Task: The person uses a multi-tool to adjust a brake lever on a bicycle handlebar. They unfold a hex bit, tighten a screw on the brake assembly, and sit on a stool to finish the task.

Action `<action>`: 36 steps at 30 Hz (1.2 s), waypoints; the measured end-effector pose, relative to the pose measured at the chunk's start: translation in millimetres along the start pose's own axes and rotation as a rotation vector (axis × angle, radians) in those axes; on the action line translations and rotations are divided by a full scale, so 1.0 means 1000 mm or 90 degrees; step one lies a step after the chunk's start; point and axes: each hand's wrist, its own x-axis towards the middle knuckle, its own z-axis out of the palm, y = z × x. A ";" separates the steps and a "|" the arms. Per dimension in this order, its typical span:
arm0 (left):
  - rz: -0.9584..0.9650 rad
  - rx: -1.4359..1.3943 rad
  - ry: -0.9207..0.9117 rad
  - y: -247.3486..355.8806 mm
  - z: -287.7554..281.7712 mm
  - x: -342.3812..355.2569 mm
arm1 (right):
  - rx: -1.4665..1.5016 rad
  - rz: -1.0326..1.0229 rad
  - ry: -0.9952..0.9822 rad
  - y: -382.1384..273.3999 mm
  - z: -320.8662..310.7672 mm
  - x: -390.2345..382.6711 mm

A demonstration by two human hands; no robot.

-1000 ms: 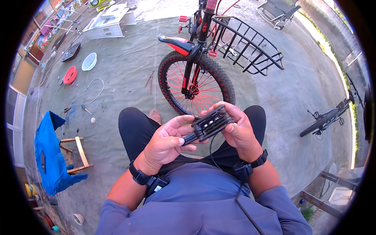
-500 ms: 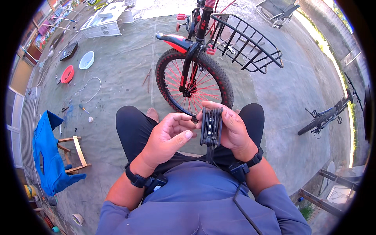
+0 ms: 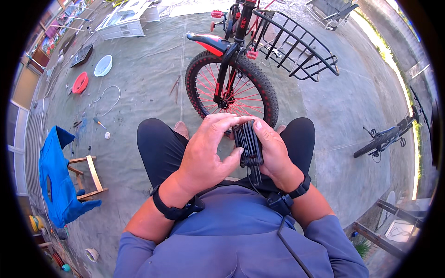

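Note:
Between my knees I hold a black bundle of stacked flat bars (image 3: pixel 248 144), which looks like a folding bike lock. My right hand (image 3: pixel 273 150) wraps its right side, thumb near the top. My left hand (image 3: pixel 211 153) grips it from the left, with fingers over the upper end and thumb against the side. A thin dark strand and a narrow piece hang below the bundle. Just beyond stands a bicycle's front wheel (image 3: pixel 191 76), with a black knobby tyre and red spokes. Its red-and-black mudguard (image 3: pixel 211 44) and black wire basket (image 3: pixel 301 48) are above.
To the left, a blue cloth (image 3: pixel 58 180) hangs over a wooden stool frame (image 3: pixel 95 173). Farther off are a screwdriver (image 3: pixel 99 123), a red basin (image 3: pixel 80 82) and a white basin (image 3: pixel 103 66). Another bicycle (image 3: pixel 382 139) lies at the right. A wooden ladder-like frame (image 3: pixel 380 238) is lower right.
My left hand has moved right and up, from open beside the bundle to gripping it. The bundle has tilted, its top leaning left, in my right hand.

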 end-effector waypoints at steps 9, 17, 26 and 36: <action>0.037 0.020 0.056 -0.014 0.002 -0.005 | 0.049 0.093 -0.062 -0.006 0.004 -0.007; -0.123 -0.037 0.078 -0.012 0.005 -0.007 | -0.082 0.181 -0.144 -0.016 0.010 -0.018; -0.399 -0.417 0.066 -0.020 -0.002 -0.005 | -0.098 0.143 -0.194 -0.019 0.017 -0.019; -0.529 -0.592 0.103 -0.029 -0.001 -0.007 | -0.071 0.177 -0.208 -0.030 0.018 -0.019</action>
